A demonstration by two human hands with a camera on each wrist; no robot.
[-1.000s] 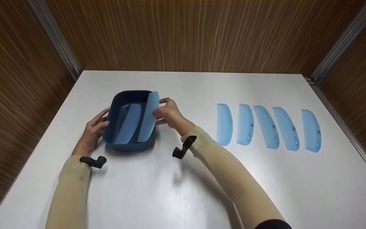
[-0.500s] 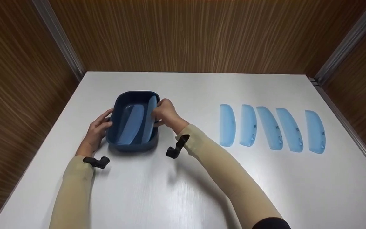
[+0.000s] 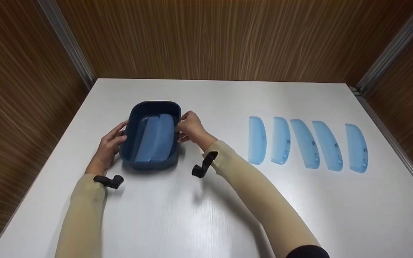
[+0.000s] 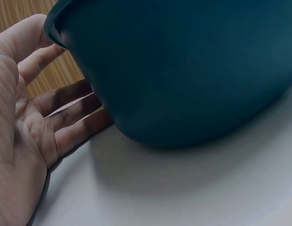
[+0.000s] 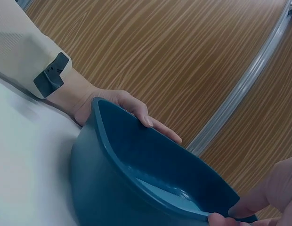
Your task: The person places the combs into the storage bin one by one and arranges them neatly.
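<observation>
A dark blue plastic basin (image 3: pixel 149 165) stands on the left of the table. Two light blue combs (image 3: pixel 163 138) lie side by side on its floor, their edges overlapping. At the basin's left side, my left hand (image 3: pixel 108 148) holds the wall, thumb over the rim and fingers along the outside; the left wrist view shows those fingers (image 4: pixel 75 113) against the wall. My right hand (image 3: pixel 193 129) grips the opposite rim, its thumb (image 5: pixel 254 200) on the inner side in the right wrist view. Neither hand holds a comb.
Several more light blue combs (image 3: pixel 302 143) lie in a spaced row on the right of the white table (image 3: pixel 206 200). Wood-grained panels (image 3: pixel 206 39) rise behind the table and at both sides, with metal strips (image 3: pixel 68 43) at the corners.
The comb in my right hand has gone down into the basin and now lies flat beside the other one. My right hand has let go of it and moved back to the rim.
</observation>
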